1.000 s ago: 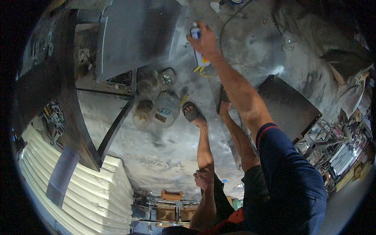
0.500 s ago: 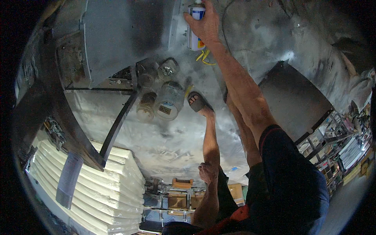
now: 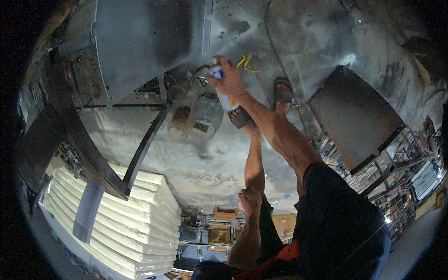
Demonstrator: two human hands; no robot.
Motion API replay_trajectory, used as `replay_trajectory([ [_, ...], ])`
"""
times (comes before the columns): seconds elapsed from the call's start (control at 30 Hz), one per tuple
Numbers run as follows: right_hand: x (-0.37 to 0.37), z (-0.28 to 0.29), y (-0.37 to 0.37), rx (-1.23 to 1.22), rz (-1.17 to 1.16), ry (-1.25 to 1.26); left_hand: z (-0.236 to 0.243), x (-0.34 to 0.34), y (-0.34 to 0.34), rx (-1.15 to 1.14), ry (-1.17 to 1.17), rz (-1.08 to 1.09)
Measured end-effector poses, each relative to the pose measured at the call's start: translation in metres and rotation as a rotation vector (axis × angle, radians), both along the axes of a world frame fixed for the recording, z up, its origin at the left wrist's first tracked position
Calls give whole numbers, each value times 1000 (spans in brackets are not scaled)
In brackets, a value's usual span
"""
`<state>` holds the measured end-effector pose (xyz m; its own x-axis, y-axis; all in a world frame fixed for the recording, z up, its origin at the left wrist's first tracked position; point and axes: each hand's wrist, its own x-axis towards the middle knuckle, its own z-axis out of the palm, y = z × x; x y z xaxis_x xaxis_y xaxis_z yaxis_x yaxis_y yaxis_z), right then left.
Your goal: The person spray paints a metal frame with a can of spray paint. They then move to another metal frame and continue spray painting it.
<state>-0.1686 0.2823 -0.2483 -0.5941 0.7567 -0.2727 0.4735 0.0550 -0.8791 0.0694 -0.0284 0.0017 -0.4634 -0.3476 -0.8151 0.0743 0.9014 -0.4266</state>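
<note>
"Holding a white metal spray can with blue and yellow marks [image 3: 217,72], is that the right hand [image 3: 227,83]?"

"Yes. The fingers are wrapped snug round it. One finger is up by the top, but I can't tell if it is pressing."

"Where is the can?"

"Up off the floor, I think, leaning, with its top toward the big flat grey metal sheet [image 3: 140,51]. In this view its bottom end is just beside the black open-toed sandal [image 3: 241,122] on the left foot."

"How much is done?"

"Most of the sheet looks pale grey, but one side has a wide dark patch. My guess is the pale part has had its spray and the dark part is left. I can't be sure, and I can't tell if it's wet."

"And the left hand [image 3: 250,200]?"

"It has no can. It rests on the left leg with bent fingers. I can't tell if it is squeezing."

"What else is close?"

"Some see-through round jars [image 3: 205,116] stand near the can, and thin yellow strips [image 3: 248,64] lie on the floor. Farther off are a dark flat metal sheet [image 3: 355,116] and a tall pile of cream-coloured slabs in shiny plastic [image 3: 126,224]."
</note>
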Motion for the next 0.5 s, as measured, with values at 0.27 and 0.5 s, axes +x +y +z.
replay_trajectory([
  [0.27, -36, 39, 55, 252, -96, 192, -4, 2, -1, -41, 17, 57],
  [0.5, 4, 20, 2, 46, 197, -77, -3, 1, -6, -8, 61, 36],
])
